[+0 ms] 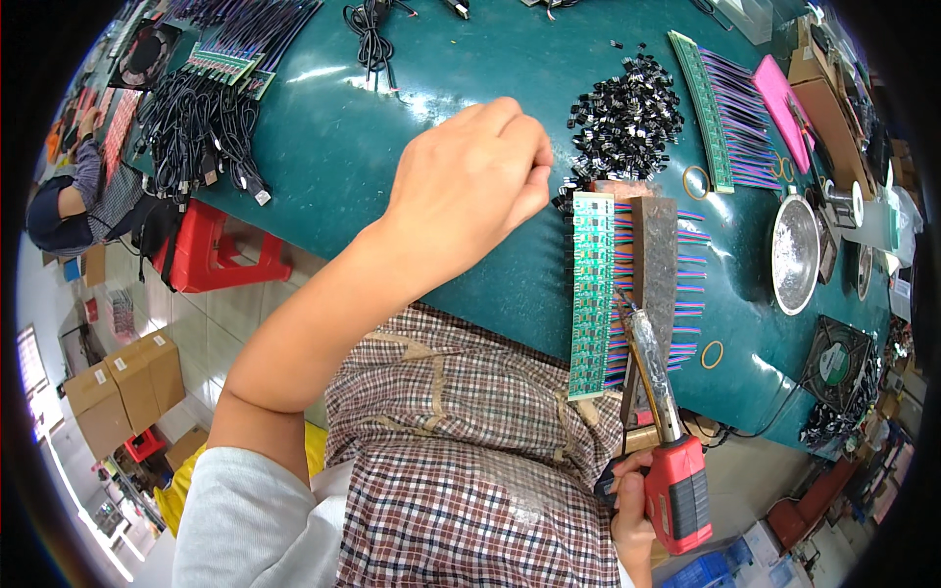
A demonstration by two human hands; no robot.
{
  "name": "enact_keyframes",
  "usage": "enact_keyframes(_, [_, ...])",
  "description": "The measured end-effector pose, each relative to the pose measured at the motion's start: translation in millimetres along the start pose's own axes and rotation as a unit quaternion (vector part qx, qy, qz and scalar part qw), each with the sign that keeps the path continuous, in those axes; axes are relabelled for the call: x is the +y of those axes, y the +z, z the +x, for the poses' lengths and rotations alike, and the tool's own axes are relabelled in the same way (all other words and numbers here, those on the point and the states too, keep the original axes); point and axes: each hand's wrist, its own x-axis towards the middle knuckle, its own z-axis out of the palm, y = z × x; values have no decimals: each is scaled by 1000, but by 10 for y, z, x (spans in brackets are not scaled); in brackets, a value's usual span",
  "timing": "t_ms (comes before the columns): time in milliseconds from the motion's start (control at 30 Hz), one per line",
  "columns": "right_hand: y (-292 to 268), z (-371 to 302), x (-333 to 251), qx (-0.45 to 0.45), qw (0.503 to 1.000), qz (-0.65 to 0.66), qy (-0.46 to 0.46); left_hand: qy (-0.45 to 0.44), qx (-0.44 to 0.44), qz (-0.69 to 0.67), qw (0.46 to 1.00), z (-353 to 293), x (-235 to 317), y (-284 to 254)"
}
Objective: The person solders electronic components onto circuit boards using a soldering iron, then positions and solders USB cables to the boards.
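My right hand (632, 500) is wrapped round the red and black handle of a soldering iron (676, 495). Its metal barrel points up, with the tip near the wires of a green circuit board panel (591, 294). Several rows of thin coloured wires run right from that panel, under a dark bar (654, 265) lying across them. Over the table, left of a pile of small black components (627, 118), my left hand (475, 176) is closed with its fingers curled. Whatever it may hold is hidden.
The green table (323, 157) carries bundled black cables (201, 142) at left and another wired panel (706, 118) at right. A metal bowl (795, 255), a fan (838, 363) and a pink sheet (782, 108) lie right. A red stool (221, 250) and a person (83, 201) are left.
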Motion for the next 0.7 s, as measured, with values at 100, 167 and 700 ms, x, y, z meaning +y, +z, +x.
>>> enact_keyframes(100, [-25, 11, -35, -10, 1000, -5, -1, -33, 8, -27, 999, -45, 11, -83])
enact_keyframes(167, [-26, 2, -52, -7, 1000, 4, 9, -76, -22, -58, 995, -75, 67, -198])
enact_keyframes(700, [-49, -51, -4, -13, 1000, -7, -9, -106, -53, -308, 944, -691, 522, -94])
